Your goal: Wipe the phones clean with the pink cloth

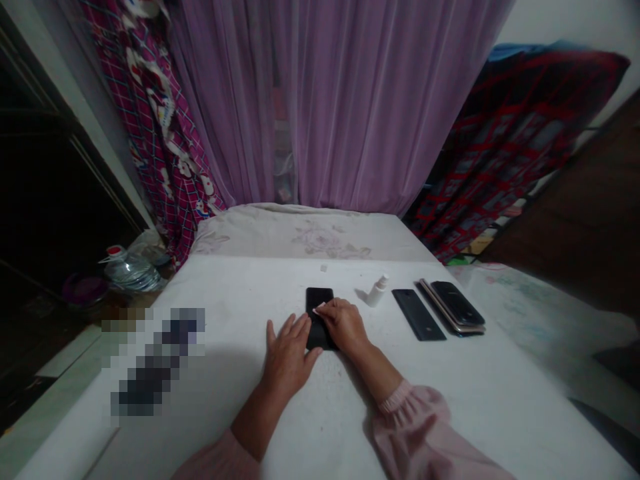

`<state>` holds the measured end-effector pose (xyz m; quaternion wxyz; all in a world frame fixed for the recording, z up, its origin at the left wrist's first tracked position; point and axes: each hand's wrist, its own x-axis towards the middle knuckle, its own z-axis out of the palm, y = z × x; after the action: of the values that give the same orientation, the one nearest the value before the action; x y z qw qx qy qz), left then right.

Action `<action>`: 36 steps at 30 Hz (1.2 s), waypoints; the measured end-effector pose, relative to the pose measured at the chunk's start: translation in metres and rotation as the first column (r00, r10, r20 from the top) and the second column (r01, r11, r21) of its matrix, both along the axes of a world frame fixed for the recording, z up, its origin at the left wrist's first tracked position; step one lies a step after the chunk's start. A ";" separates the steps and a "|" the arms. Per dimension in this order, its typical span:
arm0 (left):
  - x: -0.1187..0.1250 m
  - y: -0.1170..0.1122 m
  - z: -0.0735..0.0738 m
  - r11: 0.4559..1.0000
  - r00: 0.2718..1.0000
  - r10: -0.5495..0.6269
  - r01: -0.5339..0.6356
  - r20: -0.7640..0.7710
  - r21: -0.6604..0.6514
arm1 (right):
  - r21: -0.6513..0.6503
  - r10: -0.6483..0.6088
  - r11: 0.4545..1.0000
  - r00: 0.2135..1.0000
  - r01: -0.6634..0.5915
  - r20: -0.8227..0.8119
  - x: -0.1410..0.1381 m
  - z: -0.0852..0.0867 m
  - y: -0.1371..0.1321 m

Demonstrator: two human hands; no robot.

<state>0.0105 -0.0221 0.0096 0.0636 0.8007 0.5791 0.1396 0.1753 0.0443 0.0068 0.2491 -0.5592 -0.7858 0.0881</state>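
Note:
A black smartphone (319, 298) lies flat on the white-covered table. My left hand (290, 353) rests with its fingers spread, fingertips and thumb at the phone's left and lower edges. With pinched fingers, my right hand (346, 327) presses a small white wipe (319, 309) onto the phone's dark face. The hands cover parts of the phone. A small white spray bottle (379, 291) stands upright to the right of the phone.
A flat dark phone or cover (419, 315) and a stack of phones (457, 305) lie on the right. A tiny pale square (323, 269) sits beyond the phone. On the left is a pixelated patch. Purple curtains (350, 100) hang behind; a large water bottle (131, 270) is beside the table.

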 end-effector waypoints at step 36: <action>0.001 -0.001 0.001 1.000 1.000 0.006 -0.006 0.030 -0.016 | -0.041 -0.218 0.975 0.976 0.218 0.020 -0.004 0.008 0.026</action>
<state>0.0118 -0.0228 0.0105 0.0785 0.7962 0.5817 0.1470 0.1718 0.0708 0.0152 0.2389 -0.6479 -0.7196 0.0727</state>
